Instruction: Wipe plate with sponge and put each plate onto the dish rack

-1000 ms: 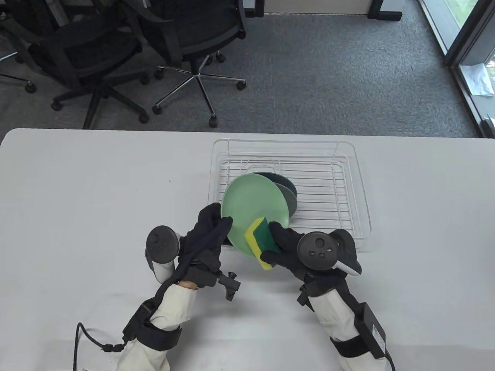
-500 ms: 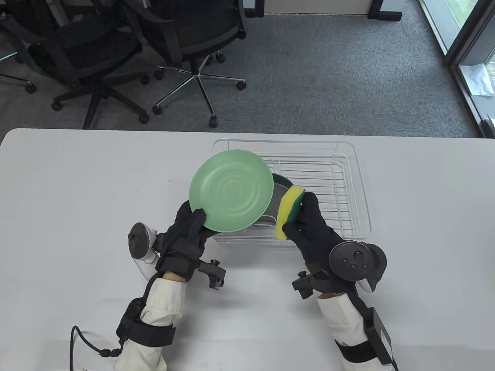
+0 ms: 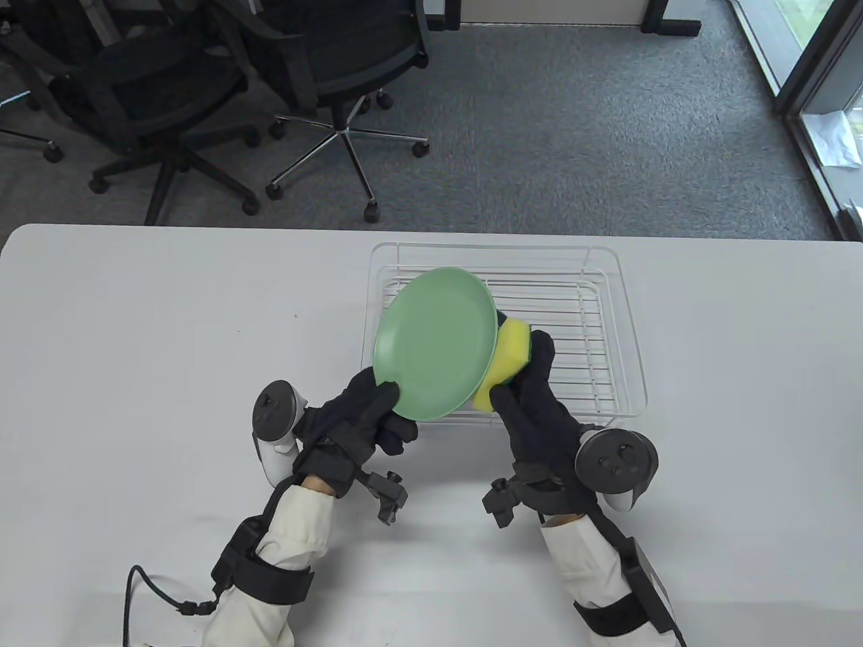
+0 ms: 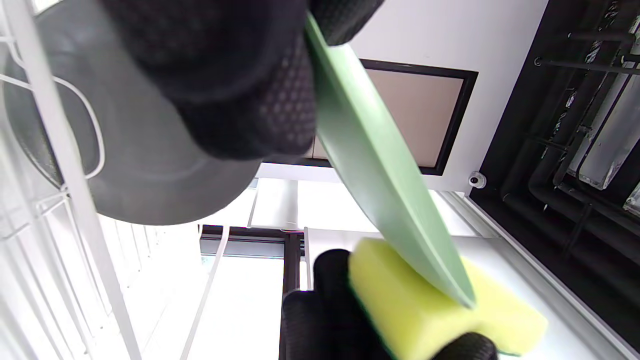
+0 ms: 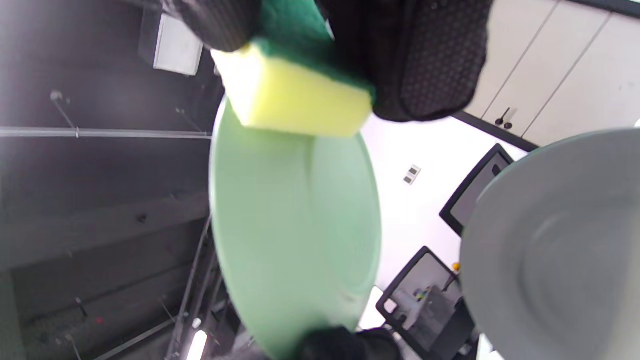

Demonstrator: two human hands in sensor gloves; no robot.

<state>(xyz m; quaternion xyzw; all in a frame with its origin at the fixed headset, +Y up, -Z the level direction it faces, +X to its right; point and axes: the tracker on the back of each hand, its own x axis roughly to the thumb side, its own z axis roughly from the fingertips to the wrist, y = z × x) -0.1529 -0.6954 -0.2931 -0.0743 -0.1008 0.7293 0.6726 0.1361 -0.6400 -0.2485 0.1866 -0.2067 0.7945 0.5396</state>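
My left hand (image 3: pixel 377 414) grips the near rim of a light green plate (image 3: pixel 435 344), held tilted above the front left of the white wire dish rack (image 3: pixel 610 323). My right hand (image 3: pixel 532 391) holds a yellow and green sponge (image 3: pixel 504 357) pressed against the plate's far, under side. In the left wrist view the green plate (image 4: pixel 380 170) runs edge-on down to the sponge (image 4: pixel 425 305), with a grey plate (image 4: pixel 145 165) behind the rack wire. The right wrist view shows the sponge (image 5: pixel 290 95) on the green plate (image 5: pixel 290 225) and the grey plate (image 5: pixel 555 250) beside it.
The rack stands at the table's (image 3: pixel 135 337) middle right. Plates standing in it are hidden behind the green plate in the table view. Black office chairs (image 3: pixel 337 74) stand on the carpet beyond the far edge. A cable (image 3: pixel 145 586) trails by my left forearm.
My left hand turned the green plate over and swung it right, over the rack. My right hand took the sponge off its face, round the right edge, and now presses it behind the plate.
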